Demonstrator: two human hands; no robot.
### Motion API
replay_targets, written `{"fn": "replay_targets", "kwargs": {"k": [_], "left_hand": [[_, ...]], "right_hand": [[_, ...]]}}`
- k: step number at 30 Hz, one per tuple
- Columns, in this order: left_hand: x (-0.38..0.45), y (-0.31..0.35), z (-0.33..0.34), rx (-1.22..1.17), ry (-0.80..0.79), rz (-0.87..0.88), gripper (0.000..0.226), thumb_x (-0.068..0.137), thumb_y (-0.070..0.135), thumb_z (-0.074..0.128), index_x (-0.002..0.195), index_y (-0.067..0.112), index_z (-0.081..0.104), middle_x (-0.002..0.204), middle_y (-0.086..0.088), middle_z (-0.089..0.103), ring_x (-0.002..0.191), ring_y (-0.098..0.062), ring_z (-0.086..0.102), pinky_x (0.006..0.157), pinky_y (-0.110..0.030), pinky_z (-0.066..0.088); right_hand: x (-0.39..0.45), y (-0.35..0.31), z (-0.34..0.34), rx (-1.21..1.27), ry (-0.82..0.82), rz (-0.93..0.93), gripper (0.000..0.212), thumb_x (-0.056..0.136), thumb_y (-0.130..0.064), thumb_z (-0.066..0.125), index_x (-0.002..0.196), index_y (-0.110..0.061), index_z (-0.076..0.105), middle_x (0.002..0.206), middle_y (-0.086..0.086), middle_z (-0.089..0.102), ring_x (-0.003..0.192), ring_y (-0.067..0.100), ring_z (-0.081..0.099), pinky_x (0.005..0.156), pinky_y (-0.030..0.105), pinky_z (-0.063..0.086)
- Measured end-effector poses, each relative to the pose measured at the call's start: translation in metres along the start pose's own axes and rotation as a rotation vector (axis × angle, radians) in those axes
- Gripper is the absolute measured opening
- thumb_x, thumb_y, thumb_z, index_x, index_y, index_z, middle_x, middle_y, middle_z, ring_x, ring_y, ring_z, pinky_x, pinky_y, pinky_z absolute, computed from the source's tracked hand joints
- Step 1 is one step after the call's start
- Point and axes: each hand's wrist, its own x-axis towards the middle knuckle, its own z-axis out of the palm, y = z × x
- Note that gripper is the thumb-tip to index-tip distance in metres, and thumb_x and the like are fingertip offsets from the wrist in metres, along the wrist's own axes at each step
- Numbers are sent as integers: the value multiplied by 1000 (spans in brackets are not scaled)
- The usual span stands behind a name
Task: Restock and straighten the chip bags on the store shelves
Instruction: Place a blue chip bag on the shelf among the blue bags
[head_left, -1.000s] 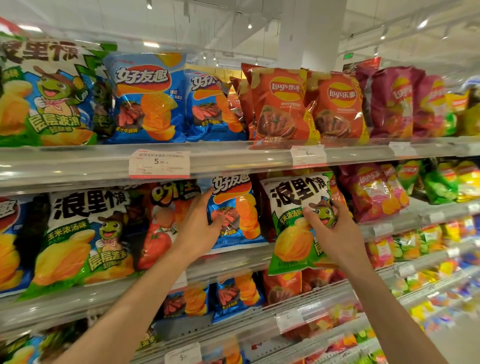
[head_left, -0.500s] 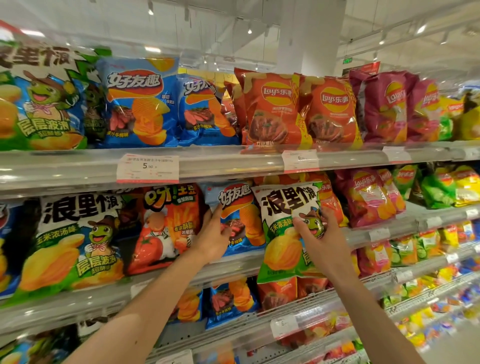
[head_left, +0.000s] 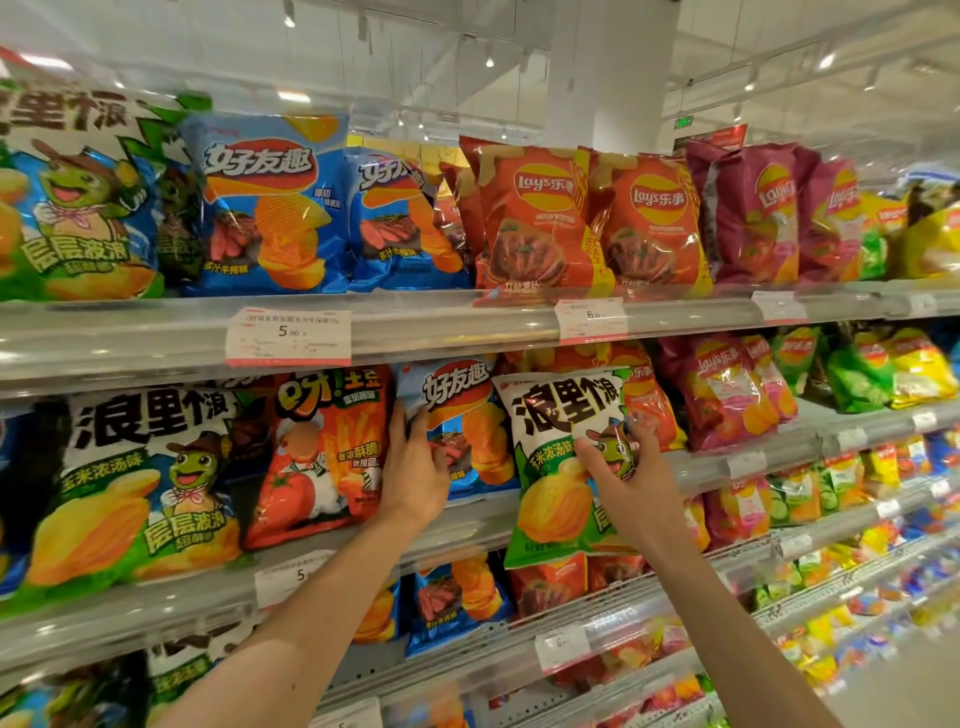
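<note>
Middle shelf of a chip display, seen from the head camera. The right hand (head_left: 636, 493) grips a green-and-white chip bag (head_left: 563, 467) near its right edge, thumb across the printed front and fingers curled behind. The bag hangs upright, its long axis vertical, out in front of the middle shelf (head_left: 753, 457); its bottom edge drops below the shelf lip and overlaps the row beneath. It is therefore not yet seated.

The left hand (head_left: 415, 467) holds the left edge of a blue chip bag (head_left: 460, 431) that stands on the same shelf, fingers reaching up along and round that edge, thumb hidden. Just left of this hand stands an orange tomato-flavour bag (head_left: 322, 457), and further left a second green-and-white bag (head_left: 140, 483) of the same design as the held one.

The governing relation: the held bag lies just right of the blue bag and nearer the camera than the shelf row, partly covering red bags behind it. Seating it probably calls for a lift over the lip and a push away from the viewer, with the right hand the nearer one. Whether it belongs here or with its match at far left cannot be judged.
</note>
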Motion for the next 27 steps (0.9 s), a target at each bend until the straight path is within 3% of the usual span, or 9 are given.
{"fn": "replay_targets", "kwargs": {"k": [5, 7, 9, 12, 14, 18, 20, 23, 27], "left_hand": [[-7, 4, -9, -76, -39, 70, 62, 103, 14, 48, 158, 23, 21, 167, -2, -7, 154, -26, 12, 121, -38, 28], [-18, 9, -16, -139, -37, 95, 58, 104, 13, 45, 157, 24, 24, 167, 2, -6, 154, -18, 7, 120, -27, 19], [-31, 16, -25, -188, -38, 106, 54, 104, 19, 46, 155, 25, 29, 166, 2, 9, 151, -14, 17, 115, -20, 18], [-44, 25, -36, -310, -140, 95, 57, 99, 37, 55, 151, 30, 33, 144, 6, 45, 126, -1, 49, 106, -25, 40], [-52, 31, -42, -367, -258, 51, 71, 91, 54, 59, 152, 37, 27, 139, 14, 49, 117, 2, 54, 100, -26, 44], [-64, 32, -52, -557, -341, -47, 101, 62, 83, 66, 148, 53, 22, 144, 17, 50, 119, -6, 60, 101, -40, 53], [-71, 28, -59, -602, -306, -68, 96, 60, 79, 69, 143, 56, 26, 138, 19, 53, 121, -7, 58, 98, -40, 54], [-82, 17, -78, -632, -232, -83, 92, 66, 68, 72, 145, 55, 27, 133, 23, 54, 122, -5, 56, 95, -37, 56], [-99, -3, -115, -640, -156, -83, 75, 77, 55, 73, 137, 63, 30, 126, 38, 51, 120, 5, 54, 95, -30, 56]], "right_hand": [[0, -3, 1, 42, -18, 13, 76, 87, -58, 66, 148, -23, 37, 115, -10, 60, 105, 12, 59, 86, 29, 45], [-1, -5, 1, 58, -18, 11, 78, 87, -59, 66, 148, -22, 37, 116, -10, 61, 105, 12, 60, 86, 28, 45], [-4, -8, 1, 81, -25, 15, 78, 87, -59, 65, 149, -22, 36, 115, -12, 60, 107, 11, 60, 87, 27, 44], [-10, -16, 4, 135, -59, 27, 76, 87, -57, 65, 149, -24, 35, 107, -24, 55, 94, -3, 58, 79, 16, 44], [-16, -22, 8, 182, -93, 32, 74, 86, -59, 66, 146, -28, 36, 110, -24, 57, 91, -10, 57, 71, 11, 44], [-37, -39, 26, 213, -132, 19, 71, 82, -64, 65, 140, -31, 39, 112, -19, 60, 96, 0, 63, 80, 23, 55], [-49, -47, 38, 243, -149, 19, 76, 80, -66, 66, 142, -32, 37, 114, -14, 62, 101, 5, 66, 87, 33, 58], [-66, -64, 53, 271, -186, 15, 72, 82, -63, 65, 140, -34, 35, 109, -16, 62, 97, 4, 66, 81, 29, 58], [-91, -89, 74, 296, -257, 18, 77, 79, -66, 65, 143, -37, 32, 112, -16, 62, 99, 10, 69, 90, 40, 58]]}}
